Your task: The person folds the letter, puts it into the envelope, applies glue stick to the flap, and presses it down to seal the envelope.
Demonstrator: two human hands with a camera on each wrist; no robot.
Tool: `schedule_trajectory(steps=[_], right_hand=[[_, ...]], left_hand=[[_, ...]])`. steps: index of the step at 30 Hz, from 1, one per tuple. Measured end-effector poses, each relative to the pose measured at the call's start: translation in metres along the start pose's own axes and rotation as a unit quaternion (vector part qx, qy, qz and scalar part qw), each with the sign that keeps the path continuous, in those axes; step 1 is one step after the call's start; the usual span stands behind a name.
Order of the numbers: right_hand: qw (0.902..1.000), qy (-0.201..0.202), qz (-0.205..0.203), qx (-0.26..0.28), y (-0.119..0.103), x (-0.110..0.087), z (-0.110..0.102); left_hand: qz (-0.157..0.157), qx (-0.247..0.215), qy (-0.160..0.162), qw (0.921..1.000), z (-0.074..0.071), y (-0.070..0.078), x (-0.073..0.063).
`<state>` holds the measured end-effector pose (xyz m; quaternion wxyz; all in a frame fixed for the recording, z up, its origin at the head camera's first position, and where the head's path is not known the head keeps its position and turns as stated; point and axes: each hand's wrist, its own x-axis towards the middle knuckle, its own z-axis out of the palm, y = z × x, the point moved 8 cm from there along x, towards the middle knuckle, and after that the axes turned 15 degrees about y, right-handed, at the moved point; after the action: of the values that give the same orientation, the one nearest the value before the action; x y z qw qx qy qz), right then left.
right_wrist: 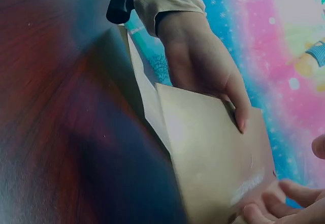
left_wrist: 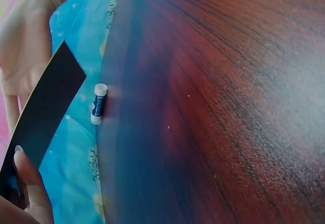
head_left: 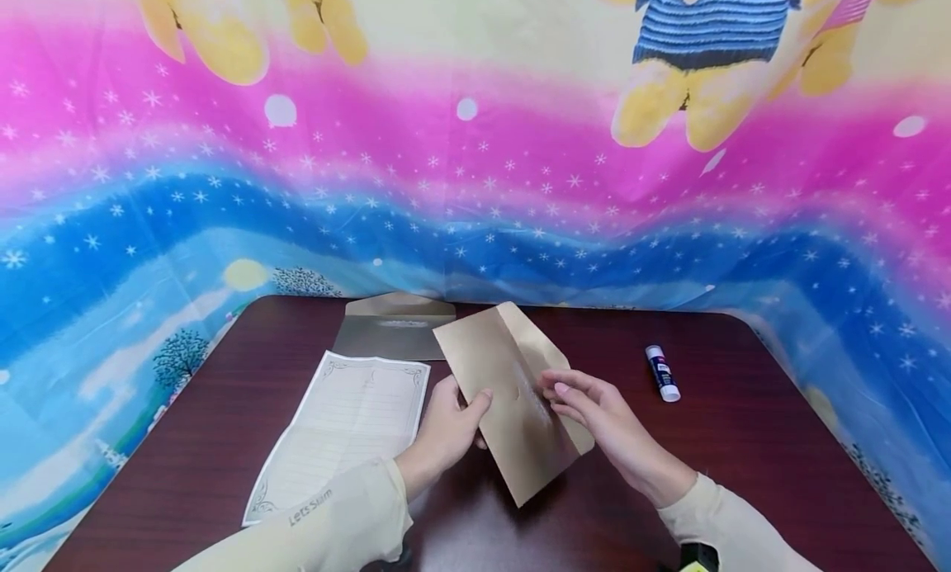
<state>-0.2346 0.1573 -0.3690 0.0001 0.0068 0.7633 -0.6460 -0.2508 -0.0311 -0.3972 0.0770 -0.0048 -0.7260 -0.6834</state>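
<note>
Thumb (head_left: pixel 481 402) of left grip (head_left: pixel 449 424) on tilted envelope (head_left: pixel 508 382)

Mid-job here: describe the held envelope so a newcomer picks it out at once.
Start at the dark reddish table, then look over its middle. The gold-brown envelope slants there, its flap open toward the right hand. Unlike the similar envelope lying behind the bordered letter paper, it is held up in the left hand.
</note>
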Motion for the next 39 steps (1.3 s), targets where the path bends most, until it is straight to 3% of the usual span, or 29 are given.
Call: schedule_trajectory(steps=[7, 12, 15, 17, 19, 23, 26, 28, 30, 34, 39], right_hand=[[0.9957, 0.076, -0.051, 0.019, -0.005, -0.001, -0.018], [0.9859, 0.149, -0.075, 0.009, -0.003, -0.004, -0.036], [0.9793, 0.193, -0.062, 0.009, 0.005, -0.005, -0.047], [0.9798, 0.197, -0.034, 0.011, 0.014, -0.004, -0.048], [0.9846, 0.173, 0.006, 0.02, 0.024, -0.003, -0.042], [0.9952, 0.057, 0.064, 0.046, 0.037, -0.003, -0.019], [0.9945, -0.035, 0.064, 0.075, 0.036, -0.006, -0.002], [0.9927, -0.072, 0.05, 0.083, 0.033, -0.008, 0.004], [0.9919, -0.09, 0.036, 0.081, 0.031, -0.008, 0.006], [0.9934, -0.089, 0.035, 0.064, 0.031, -0.006, 0.001], [0.9929, -0.102, 0.048, 0.038, 0.032, -0.004, -0.014]], left_hand=[[-0.047, -0.041, 0.056, 0.9965, -0.009, -0.001, 0.007], [-0.066, -0.072, 0.093, 0.9909, -0.013, -0.001, 0.01], [-0.078, -0.086, 0.119, 0.9861, -0.017, -0.001, 0.012], [-0.087, -0.1, 0.135, 0.9819, -0.019, -0.001, 0.012], [-0.094, -0.114, 0.145, 0.9783, -0.019, -0.001, 0.012], [-0.11, -0.14, 0.149, 0.9726, -0.015, -0.002, 0.009], [-0.118, -0.145, 0.149, 0.971, -0.013, -0.002, 0.005], [-0.121, -0.139, 0.147, 0.9719, -0.013, -0.003, 0.002], [-0.121, -0.133, 0.142, 0.9734, -0.013, -0.004, 0.0], [-0.116, -0.13, 0.142, 0.9745, -0.018, -0.005, 0.0], [-0.099, -0.124, 0.175, 0.9717, -0.044, 0.001, 0.011]])
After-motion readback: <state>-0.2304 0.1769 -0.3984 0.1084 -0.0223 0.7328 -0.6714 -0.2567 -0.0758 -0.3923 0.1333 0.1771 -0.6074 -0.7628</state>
